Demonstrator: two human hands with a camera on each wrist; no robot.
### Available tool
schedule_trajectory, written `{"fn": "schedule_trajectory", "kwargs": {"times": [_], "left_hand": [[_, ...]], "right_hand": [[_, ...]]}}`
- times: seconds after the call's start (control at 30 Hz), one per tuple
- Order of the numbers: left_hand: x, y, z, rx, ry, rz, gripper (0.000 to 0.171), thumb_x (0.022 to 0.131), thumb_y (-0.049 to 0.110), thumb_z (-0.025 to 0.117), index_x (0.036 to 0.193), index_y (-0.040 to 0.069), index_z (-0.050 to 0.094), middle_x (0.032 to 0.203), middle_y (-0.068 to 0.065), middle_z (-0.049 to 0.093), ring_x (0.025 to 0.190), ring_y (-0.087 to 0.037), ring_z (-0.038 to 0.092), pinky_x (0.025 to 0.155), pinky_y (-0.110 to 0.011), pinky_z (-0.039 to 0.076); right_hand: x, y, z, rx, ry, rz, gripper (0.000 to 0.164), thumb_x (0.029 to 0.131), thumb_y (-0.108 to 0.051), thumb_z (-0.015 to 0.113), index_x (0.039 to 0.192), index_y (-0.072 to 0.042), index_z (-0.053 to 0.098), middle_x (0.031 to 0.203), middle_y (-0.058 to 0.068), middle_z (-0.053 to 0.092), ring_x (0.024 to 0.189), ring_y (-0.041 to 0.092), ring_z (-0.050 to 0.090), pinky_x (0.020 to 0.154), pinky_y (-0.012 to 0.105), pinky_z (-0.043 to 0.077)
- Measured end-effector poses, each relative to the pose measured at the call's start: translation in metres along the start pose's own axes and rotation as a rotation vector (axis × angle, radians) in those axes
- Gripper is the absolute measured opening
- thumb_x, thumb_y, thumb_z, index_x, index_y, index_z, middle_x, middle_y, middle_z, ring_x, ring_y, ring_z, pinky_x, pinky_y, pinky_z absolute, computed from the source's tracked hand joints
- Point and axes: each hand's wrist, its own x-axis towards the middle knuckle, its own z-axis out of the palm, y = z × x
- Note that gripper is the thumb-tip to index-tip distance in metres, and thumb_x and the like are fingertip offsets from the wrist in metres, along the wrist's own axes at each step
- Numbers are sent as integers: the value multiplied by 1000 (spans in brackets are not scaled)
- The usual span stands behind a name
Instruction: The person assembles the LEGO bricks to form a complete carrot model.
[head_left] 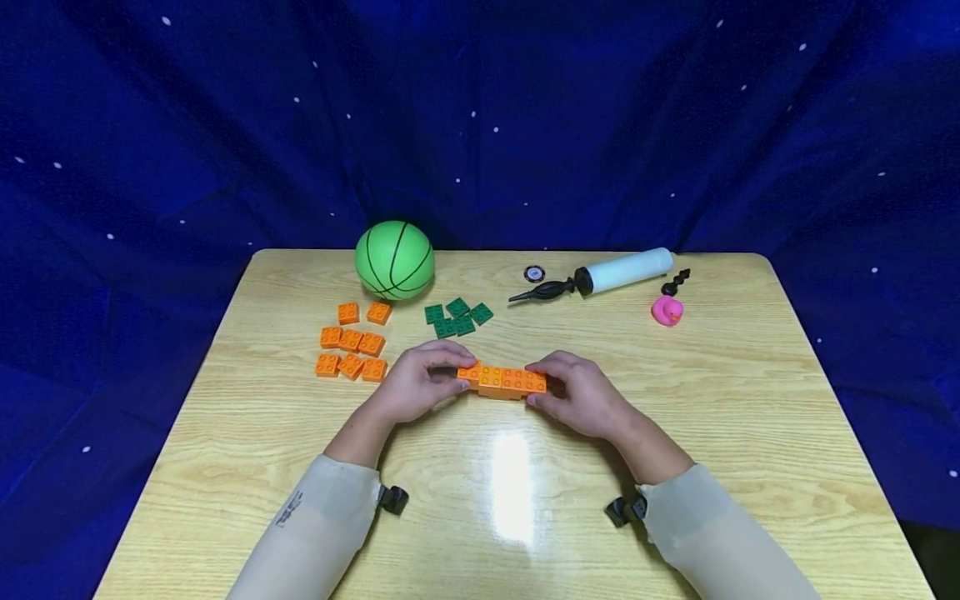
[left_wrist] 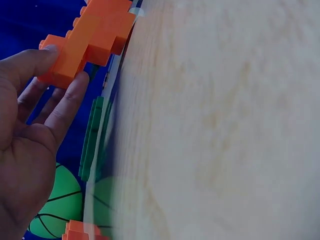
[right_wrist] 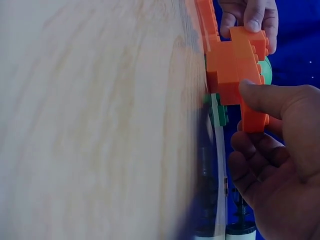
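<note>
Both hands hold a joined row of orange toy building bricks over the front middle of the table. My left hand pinches its left end between thumb and fingers. At the other end, the thumb and fingers of my right hand grip the row. In the right wrist view the brick row has studs along one side and a wider block on the opposite side. The left wrist view shows the left thumb pressed on an end brick. Whether the row touches the table cannot be told.
Loose orange bricks lie left of the hands, several green bricks behind them. Farther back are a green ball, a round chip and a hand pump. A pink duck and a small black piece lie right.
</note>
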Motion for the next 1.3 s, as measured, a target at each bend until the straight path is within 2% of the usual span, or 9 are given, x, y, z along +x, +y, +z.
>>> {"fn": "schedule_trajectory", "kwargs": {"times": [0.27,0.47,0.6,0.73,0.97,1.3], "left_hand": [[-2,-2,-3,-61,-41,-41,32,86,-5,81,114,10,76,127,-6,67,117,-25,65,92,-33,59],[-4,-3,-5,-38,-54,-17,38,83,-3,84,117,11,75,131,-5,65,122,-25,63,100,-38,55],[-5,-4,-7,-9,-42,-2,42,83,-1,86,121,13,74,132,-3,66,123,-23,61,103,-42,54],[-7,-4,-9,2,-30,-13,45,84,1,86,125,14,73,132,-2,65,121,-24,62,105,-44,52],[-11,-9,-16,20,-2,-27,45,84,3,86,127,6,71,130,-6,65,120,-29,63,106,-46,51],[-25,-14,-37,81,70,-27,40,87,4,83,125,3,71,126,-7,67,115,-33,66,102,-48,53]], "right_hand": [[0,0,1,-7,-5,-6,43,90,-24,83,129,-9,72,116,1,68,104,18,65,92,41,55],[1,0,0,-1,-5,-3,43,90,-24,83,129,-10,72,116,0,67,103,16,64,91,40,55],[1,0,1,-2,-6,4,43,90,-24,83,129,-11,72,115,-1,67,103,15,63,91,39,55],[2,0,1,1,-1,-4,43,90,-23,84,129,-10,72,115,0,67,101,17,64,88,39,55],[2,-1,1,-2,-6,6,43,90,-23,83,129,-11,72,117,0,67,100,17,63,86,37,54],[1,2,3,3,-10,1,44,90,-24,83,130,-10,71,117,0,67,100,15,63,85,36,54]]}}
